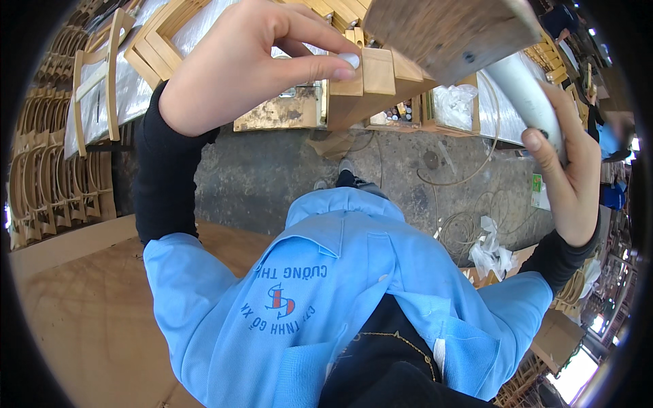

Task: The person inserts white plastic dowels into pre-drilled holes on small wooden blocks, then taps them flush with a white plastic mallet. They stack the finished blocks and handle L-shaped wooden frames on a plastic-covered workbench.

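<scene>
My left hand [238, 64] pinches a small white round piece [350, 60] between thumb and forefinger, at the end of a light wooden part [347, 86]. Whether that piece is a cap or a plug I cannot tell. Beside it stand more square wooden ends [377, 71] in a row. In my right hand [571, 160] is a mallet [452, 34], its worn wooden head raised above and right of the row. My fingers wrap round its pale, thick handle. The mallet head hides part of the bench behind it.
A brass-coloured metal box [282, 112] sits left of the wooden ends. To the right are a tray of small items [398, 112] and a box with a clear plastic bag [454, 105]. Cables [452, 228] coil on the concrete floor. Curved wooden parts [44, 160] are stacked at left.
</scene>
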A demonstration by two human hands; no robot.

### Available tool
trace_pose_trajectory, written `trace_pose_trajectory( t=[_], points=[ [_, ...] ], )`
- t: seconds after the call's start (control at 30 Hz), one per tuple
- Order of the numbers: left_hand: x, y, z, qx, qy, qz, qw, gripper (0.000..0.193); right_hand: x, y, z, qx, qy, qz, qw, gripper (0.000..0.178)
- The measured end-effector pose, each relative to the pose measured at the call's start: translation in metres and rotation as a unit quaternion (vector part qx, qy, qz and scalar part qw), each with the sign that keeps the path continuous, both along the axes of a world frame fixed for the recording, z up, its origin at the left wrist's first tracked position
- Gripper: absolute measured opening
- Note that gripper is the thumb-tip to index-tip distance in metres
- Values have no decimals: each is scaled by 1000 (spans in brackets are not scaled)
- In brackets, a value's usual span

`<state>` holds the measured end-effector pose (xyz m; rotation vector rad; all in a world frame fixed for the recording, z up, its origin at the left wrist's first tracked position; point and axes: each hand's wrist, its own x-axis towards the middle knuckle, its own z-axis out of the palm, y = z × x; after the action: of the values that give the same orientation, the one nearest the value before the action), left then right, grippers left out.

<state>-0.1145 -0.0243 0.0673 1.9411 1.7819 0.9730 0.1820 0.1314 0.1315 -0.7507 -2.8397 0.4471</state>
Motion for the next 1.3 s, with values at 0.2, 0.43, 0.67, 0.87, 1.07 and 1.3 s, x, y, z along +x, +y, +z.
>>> trace_pose_trajectory(
  t=[0.2,0.43,0.67,0.87,1.07,1.3],
  points=[
    [-4,-3,-10,7,-32,5,999,22,-4,-6,-2,8,31,29,999,54],
    [-5,-1,-23,42,-63,10,997,22,-8,-5,-1,18,4,66,998,48],
    [-5,1,-31,70,-95,22,993,30,-7,-7,-2,2,42,49,998,47],
    [-5,-2,-38,85,-133,32,987,29,-16,-14,4,-32,-11,35,999,48],
    [-2,-5,-52,95,-117,-5,989,74,-13,-16,0,12,57,27,998,45],
    [38,25,-119,161,-300,-2,940,84,-22,-23,9,70,54,35,995,40]
  ],
)
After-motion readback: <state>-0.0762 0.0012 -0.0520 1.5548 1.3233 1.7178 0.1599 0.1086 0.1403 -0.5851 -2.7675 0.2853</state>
